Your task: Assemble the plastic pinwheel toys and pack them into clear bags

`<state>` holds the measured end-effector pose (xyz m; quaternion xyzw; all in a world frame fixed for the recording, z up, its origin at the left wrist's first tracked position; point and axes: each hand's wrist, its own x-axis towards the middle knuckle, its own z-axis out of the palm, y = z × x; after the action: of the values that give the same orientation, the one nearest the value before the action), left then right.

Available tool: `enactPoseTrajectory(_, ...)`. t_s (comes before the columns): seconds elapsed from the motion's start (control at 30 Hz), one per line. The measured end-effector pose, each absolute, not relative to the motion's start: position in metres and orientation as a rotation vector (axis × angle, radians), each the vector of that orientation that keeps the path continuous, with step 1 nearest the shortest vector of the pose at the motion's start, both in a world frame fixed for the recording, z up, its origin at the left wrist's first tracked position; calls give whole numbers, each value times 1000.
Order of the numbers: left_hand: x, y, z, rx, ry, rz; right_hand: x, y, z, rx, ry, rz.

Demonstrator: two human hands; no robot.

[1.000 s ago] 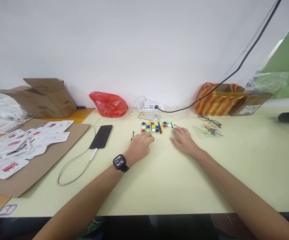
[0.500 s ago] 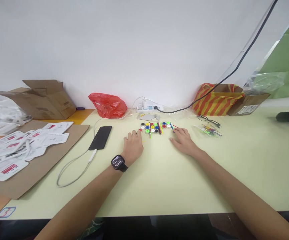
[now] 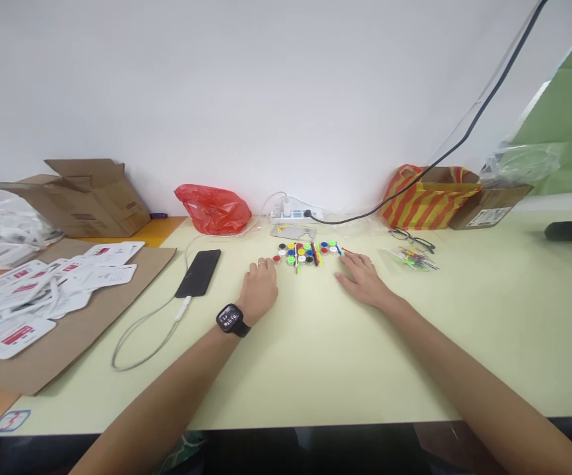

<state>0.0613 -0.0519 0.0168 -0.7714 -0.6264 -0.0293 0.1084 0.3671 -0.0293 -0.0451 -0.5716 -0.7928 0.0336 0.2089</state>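
And the left hand [image 3: 258, 288] slides away from the lower edge of the cluster of coloured discs [image 3: 301, 251], easing leftward across the worktop [image 3: 315, 356]! A second ago it covers part of the discs' front edge; now that edge is in plain view. The red disc [image 3: 276, 259] shifts too: it sits a touch further left than before, just beside the left fingertips, at the near-left corner of the cluster. For the work in hand, that looks like a small adjustment at the left end, with the layout otherwise holding.

The left fingers are curled and pointing forward; whether anything is tucked beneath them, I can't make out. Over on the other side, the right hand [image 3: 363, 278] barely stirs, lying palm down, fingers stretched and loosely spread, no grip in sight. Its fingertips rest near the blue stick [image 3: 339, 250] and the thin red stick [image 3: 348, 251]. The white stick [image 3: 295, 254] stays put, lying among the discs.
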Motion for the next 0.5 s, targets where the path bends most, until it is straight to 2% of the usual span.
enactPoseTrajectory(0.5,54,-38,16,-2416,-1797,-213,368,-27,-43,-1594,-2199,103)
